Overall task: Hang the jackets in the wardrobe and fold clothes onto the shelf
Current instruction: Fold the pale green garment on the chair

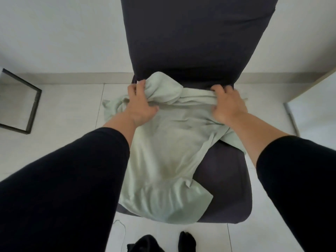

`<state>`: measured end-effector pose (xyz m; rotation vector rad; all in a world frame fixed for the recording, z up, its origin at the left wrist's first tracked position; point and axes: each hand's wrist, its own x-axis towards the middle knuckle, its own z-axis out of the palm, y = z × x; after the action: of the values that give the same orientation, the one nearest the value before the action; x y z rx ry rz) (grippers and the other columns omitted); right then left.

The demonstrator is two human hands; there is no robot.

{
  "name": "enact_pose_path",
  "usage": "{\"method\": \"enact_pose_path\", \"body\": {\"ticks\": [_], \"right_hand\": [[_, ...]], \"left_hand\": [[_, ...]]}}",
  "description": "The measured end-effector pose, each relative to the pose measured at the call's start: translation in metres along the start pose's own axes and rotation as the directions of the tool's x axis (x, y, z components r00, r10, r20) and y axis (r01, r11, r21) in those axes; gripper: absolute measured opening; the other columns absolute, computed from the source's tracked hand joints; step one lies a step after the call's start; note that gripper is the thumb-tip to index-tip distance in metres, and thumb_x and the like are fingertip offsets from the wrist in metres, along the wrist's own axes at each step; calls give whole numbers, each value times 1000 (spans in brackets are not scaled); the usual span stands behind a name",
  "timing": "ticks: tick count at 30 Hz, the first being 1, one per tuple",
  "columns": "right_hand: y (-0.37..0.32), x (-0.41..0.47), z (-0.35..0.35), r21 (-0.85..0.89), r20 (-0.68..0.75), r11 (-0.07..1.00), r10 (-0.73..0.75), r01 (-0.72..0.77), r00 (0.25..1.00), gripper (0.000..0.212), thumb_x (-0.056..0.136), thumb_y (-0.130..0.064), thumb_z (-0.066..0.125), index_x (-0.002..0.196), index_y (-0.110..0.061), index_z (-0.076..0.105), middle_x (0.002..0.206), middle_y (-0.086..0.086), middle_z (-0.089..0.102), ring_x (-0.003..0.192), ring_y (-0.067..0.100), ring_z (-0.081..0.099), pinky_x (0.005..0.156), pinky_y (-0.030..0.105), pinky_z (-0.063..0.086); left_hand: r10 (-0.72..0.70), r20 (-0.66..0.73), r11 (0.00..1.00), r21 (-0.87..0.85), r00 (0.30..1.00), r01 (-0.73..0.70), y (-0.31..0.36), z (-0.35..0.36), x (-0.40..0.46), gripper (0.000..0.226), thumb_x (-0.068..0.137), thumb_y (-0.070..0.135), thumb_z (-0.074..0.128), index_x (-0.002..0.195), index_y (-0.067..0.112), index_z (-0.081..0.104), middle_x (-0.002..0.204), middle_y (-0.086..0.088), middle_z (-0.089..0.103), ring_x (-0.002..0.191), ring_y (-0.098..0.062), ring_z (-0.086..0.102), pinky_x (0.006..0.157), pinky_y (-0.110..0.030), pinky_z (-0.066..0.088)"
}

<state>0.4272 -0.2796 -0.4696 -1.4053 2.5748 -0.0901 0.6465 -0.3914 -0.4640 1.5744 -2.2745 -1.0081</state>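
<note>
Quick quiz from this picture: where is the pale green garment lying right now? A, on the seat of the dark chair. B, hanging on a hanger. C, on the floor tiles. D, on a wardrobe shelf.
A: the pale green garment is spread over the seat of the dark chair, with the left hand and the right hand gripping its far edge near the backrest.

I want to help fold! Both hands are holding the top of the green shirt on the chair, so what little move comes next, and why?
Probably lift and shake it flat. The left hand and right hand each grip the bunched top edge of the pale green shirt, which lies wrinkled across the chair seat.
</note>
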Motion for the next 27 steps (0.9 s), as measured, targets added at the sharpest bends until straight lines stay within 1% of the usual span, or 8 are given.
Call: {"method": "enact_pose_path", "body": {"ticks": [3, 6, 10, 13, 17, 21, 24, 27], "right_hand": [[-4, -8, 22, 35, 231, 999, -32, 24, 973, 91, 81, -9, 61, 148, -40, 6, 156, 7, 4, 141, 31, 22, 108, 50, 33], [-3, -21, 41, -90, 307, 994, -34, 65, 951, 85, 83, -12, 57, 149, -38, 8, 158, 2, -11, 147, 25, -6, 117, 52, 10], [4, -32, 56, -148, 273, 987, -16, 59, 962, 81, 84, -18, 56, 148, -40, 10, 158, -1, -14, 146, 24, -5, 116, 51, 15], [2, -29, 53, -98, 228, 995, 4, 19, 974, 93, 78, -18, 61, 147, -41, 5, 158, -3, -11, 141, 27, 12, 108, 47, 30], [-3, -9, 49, -1, 206, 1000, 0, 0, 978, 103, 74, -17, 62, 147, -40, -6, 158, -7, -9, 137, 30, 22, 102, 44, 36], [-11, 10, 51, 94, 254, 995, -44, 21, 966, 109, 77, -35, 68, 146, -43, -16, 159, -5, 1, 140, 31, 22, 106, 42, 34], [-20, 22, 54, 114, 287, 994, -31, -2, 957, 104, 74, -45, 73, 150, -35, 2, 151, 4, 28, 131, 29, 39, 104, 41, 39], [-28, 29, 52, 16, 286, 1000, -28, 25, 958, 62, 77, -44, 70, 131, -29, 44, 128, 3, 53, 114, 25, 53, 82, 33, 44]], "left_hand": [[-45, 175, 992, 124, 983, 23, -17, 26, -11, 105, 84, 27, 67, 148, 32, -16, 156, 1, -21, 143, -30, 15, 112, -37, 22], [-151, 247, 934, 354, 957, 56, -36, 49, -22, 100, 85, 42, 62, 148, 34, -14, 154, 6, -25, 146, -29, 3, 114, -57, 15], [-246, 297, 852, 520, 923, 60, -45, 63, -36, 80, 88, 62, 43, 149, 40, -4, 156, 8, -23, 145, -27, -15, 111, -63, 8], [-219, 181, 868, 485, 959, 107, -44, 62, -36, 75, 88, 62, 41, 148, 40, 3, 157, 7, -8, 145, -27, 0, 108, -59, 21], [-264, -154, 901, 313, 952, 300, -46, 53, -25, 70, 90, 40, 56, 145, 21, 18, 146, -5, 22, 128, -28, 33, 89, -47, 39], [-345, -95, 899, 254, 934, 358, -51, 43, -7, 43, 93, 28, 56, 129, 11, 40, 127, -11, 45, 112, -33, 50, 80, -40, 39], [-331, -86, 916, 208, 940, 342, -49, 41, -4, 24, 95, 24, 50, 117, 14, 50, 114, -10, 56, 97, -29, 54, 74, -36, 39], [-293, -168, 928, 186, 941, 322, -43, 38, -1, 11, 92, 22, 47, 101, 19, 54, 106, -4, 56, 85, -23, 48, 70, -35, 37]]}}
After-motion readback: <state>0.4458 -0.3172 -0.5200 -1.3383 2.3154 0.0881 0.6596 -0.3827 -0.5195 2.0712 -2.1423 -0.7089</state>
